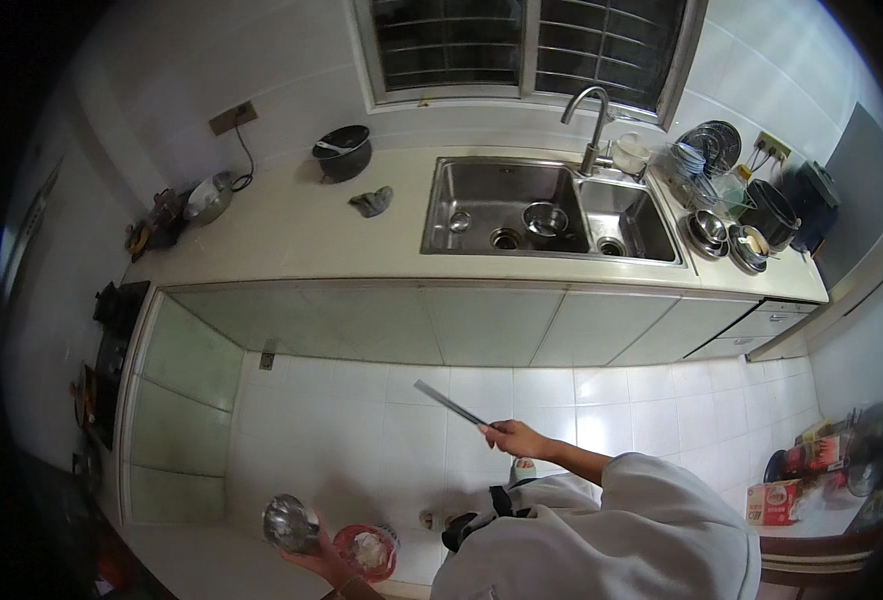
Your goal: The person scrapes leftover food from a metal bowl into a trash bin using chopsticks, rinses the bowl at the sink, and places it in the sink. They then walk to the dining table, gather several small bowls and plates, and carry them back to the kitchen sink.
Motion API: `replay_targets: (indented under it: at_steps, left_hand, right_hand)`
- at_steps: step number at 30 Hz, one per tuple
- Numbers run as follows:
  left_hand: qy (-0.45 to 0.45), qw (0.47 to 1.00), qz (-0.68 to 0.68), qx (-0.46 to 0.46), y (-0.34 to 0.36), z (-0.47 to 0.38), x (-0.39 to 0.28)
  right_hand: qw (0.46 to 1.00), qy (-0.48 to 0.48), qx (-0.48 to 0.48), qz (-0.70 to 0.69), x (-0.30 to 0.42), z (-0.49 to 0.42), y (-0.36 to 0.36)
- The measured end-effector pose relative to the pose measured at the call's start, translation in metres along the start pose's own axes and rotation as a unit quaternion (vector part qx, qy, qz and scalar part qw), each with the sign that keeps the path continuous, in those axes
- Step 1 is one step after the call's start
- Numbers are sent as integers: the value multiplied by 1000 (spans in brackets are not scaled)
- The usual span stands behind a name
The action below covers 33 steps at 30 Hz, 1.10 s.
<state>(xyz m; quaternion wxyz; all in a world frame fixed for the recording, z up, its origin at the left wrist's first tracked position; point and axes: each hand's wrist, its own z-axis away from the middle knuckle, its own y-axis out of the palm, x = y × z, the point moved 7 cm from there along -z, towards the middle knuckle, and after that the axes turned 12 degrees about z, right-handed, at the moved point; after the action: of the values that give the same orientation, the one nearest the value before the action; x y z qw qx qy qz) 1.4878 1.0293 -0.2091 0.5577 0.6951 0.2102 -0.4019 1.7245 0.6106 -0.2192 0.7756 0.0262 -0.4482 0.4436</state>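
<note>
At the lower left, my left hand (314, 551) grips a shiny steel bowl (288, 521) by its side. The bowl is tilted, and I cannot tell what is in it. Just right of that hand stands a red waste bin (344, 541) with whitish stuff inside. Out in front of my body, my right hand (516, 438) is closed around one end of a long, flat grey tool (447, 401), which looks like a knife. Its far end points up and left, over the white tiled floor (411, 442).
Ahead runs a cream counter (276, 232) with a steel double sink (501, 187), a pot (545, 220) inside it. A grey cloth (372, 201) and black pot (345, 157) lie left of it, a dish rack (700, 176) right. A stove (115, 360) is left; boxes (779, 502) stand right.
</note>
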Motion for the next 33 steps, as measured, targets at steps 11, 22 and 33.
replay_targets:
  at_steps: [11,22,33]
  left_hand:
    - [-345,891,280,95,306,53,132]
    - [-423,818,138,365,517,31,313]
    - [-539,741,153,370,634,31,396]
  right_hand:
    - [949,22,-187,-251,-126,53,-181]
    - [855,22,-336,-395,-117,25,-294]
    - [869,45,-377,-319,-36,-25,-379]
